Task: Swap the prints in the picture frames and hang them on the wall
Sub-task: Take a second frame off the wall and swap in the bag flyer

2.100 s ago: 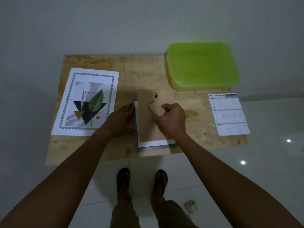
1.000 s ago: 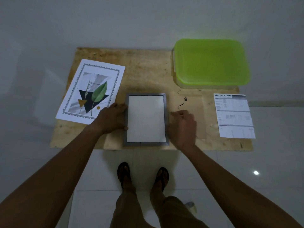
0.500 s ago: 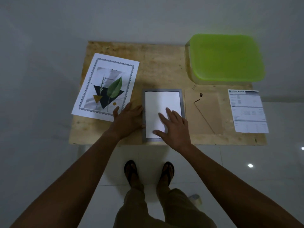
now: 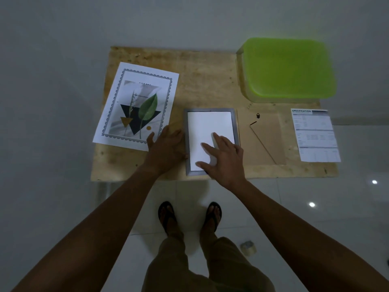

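Observation:
A grey picture frame [image 4: 236, 123] lies face down near the table's front edge with a white sheet [image 4: 208, 127] showing in it. My right hand [image 4: 224, 159] rests flat on the sheet's lower part, fingers spread. My left hand [image 4: 166, 146] lies flat against the frame's left side. A leaf print [image 4: 136, 106] with a patterned border lies to the left. The brown backing board [image 4: 265, 140] with its stand and small black hanger lies to the right of the frame.
A wooden table [image 4: 202, 81] stands against a pale wall. A green-lidded box [image 4: 288, 68] sits at its back right. A specification sheet [image 4: 315, 135] lies at the right edge. A roll of tape [image 4: 248, 247] sits on the tiled floor near my feet.
The backing board was lifted off the frame and laid to its right. My right hand then moved onto the white sheet. My left hand stayed by the frame's left side.

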Tool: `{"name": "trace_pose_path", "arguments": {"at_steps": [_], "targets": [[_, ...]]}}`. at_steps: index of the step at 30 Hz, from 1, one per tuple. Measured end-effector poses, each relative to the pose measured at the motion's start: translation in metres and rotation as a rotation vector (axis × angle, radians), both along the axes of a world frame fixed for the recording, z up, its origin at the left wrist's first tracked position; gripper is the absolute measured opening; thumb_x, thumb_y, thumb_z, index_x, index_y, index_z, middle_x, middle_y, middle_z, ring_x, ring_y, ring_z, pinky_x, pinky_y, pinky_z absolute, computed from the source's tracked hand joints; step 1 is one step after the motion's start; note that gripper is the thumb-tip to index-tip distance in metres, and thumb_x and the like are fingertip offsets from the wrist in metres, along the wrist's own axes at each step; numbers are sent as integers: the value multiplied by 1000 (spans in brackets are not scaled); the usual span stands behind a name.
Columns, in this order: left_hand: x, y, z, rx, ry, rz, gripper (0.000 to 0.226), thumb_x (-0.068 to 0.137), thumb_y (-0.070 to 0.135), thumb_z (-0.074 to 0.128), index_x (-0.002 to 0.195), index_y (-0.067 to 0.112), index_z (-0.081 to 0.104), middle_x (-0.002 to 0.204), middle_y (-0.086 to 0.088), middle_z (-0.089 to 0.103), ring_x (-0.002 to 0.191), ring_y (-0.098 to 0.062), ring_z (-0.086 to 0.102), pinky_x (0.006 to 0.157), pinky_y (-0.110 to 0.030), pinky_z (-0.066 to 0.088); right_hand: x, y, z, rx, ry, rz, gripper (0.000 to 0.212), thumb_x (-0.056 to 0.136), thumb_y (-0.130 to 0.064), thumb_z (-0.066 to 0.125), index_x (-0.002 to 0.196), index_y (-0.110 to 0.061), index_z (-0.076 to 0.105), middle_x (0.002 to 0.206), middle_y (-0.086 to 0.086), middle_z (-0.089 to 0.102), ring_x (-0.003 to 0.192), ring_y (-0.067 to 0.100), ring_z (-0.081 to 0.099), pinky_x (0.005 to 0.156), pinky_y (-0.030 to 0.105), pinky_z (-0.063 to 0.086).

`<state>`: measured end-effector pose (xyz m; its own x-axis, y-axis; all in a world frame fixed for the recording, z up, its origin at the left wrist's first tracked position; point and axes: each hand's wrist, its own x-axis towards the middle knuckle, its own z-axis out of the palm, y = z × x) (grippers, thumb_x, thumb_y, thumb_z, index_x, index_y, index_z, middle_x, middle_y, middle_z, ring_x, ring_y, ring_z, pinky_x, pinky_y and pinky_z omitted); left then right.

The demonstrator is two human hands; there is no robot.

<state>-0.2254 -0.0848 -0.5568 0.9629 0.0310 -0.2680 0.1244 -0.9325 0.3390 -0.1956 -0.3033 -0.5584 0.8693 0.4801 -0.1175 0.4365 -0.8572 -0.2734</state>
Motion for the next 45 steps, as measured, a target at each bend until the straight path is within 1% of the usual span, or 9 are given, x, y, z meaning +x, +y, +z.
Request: {"name": "trace_pose_path", "arguments": {"at_steps": [2, 6, 9, 15, 21, 26, 30, 40, 45], "targets": [[-2, 0, -3, 38, -9, 6, 68, 93, 55, 54, 151, 28, 32, 160, 8, 27, 152, -21, 10, 117, -57, 7, -3, 4, 4, -61, 49, 8, 70, 84, -76, 54, 143, -37, 53, 164, 4, 29, 151, 27, 24, 115, 51, 22], [-2, 0, -10, 57, 3, 9, 63, 92, 58, 52, 148, 32, 36, 160, 11, 25, 152, -20, 9, 115, -55, 6, 0, 8, 4, -160, 134, -37, 94, 82, -82, 49, 157, -31, 28, 168, 0, 15, 155, 29, 11, 119, 54, 17], [-1, 0, -11, 36, 15, 28, 64, 93, 57, 52, 150, 33, 34, 161, 12, 25, 152, -19, 8, 116, -54, 4, 7, 4, 3, -184, 130, -7, 97, 82, -84, 45, 159, -30, 20, 170, 0, 8, 155, 29, 5, 120, 55, 13], [-1, 0, -12, 44, 1, 35, 68, 91, 60, 52, 151, 32, 34, 161, 9, 27, 152, -21, 9, 116, -54, 4, 10, 0, -6, -128, 171, 12, 96, 79, -90, 32, 159, -36, 21, 169, -3, 8, 156, 28, 4, 121, 58, 5], [-1, 1, -12, 57, 16, 31, 70, 91, 65, 50, 151, 35, 32, 161, 12, 26, 153, -20, 8, 115, -54, 4, 8, -2, -14, -43, 119, -6, 99, 76, -92, 3, 150, -40, 41, 165, -5, 23, 155, 29, 12, 121, 58, 1], [0, 1, -12, 68, 23, 27, 72, 89, 67, 48, 151, 35, 32, 161, 12, 26, 153, -20, 7, 115, -55, 4, 5, -3, -21, 103, 118, -49, 79, 86, -81, 21, 140, -36, 57, 159, -5, 38, 154, 27, 19, 121, 57, 2], [0, 0, -10, 68, 31, 28, 72, 90, 67, 48, 151, 35, 32, 161, 12, 25, 153, -19, 7, 116, -54, 3, 2, -4, -24, 132, 93, -47, 69, 92, -74, 29, 137, -33, 61, 155, -4, 43, 153, 28, 23, 121, 58, 3], [2, 1, -12, 62, 25, 27, 68, 88, 64, 54, 147, 34, 39, 158, 13, 29, 152, -19, 10, 114, -57, 6, 42, -47, -6, -29, 243, 168, 77, 88, -69, 58, 154, -36, 34, 168, -2, 12, 156, 26, 3, 121, 61, 6], [3, 2, -12, 61, 39, 34, 68, 89, 62, 52, 149, 35, 36, 159, 13, 29, 152, -19, 9, 114, -56, 5, 62, -52, 1, -122, 205, 289, 75, 87, -69, 59, 152, -40, 38, 167, -3, 17, 156, 26, 3, 121, 58, 4]]}}
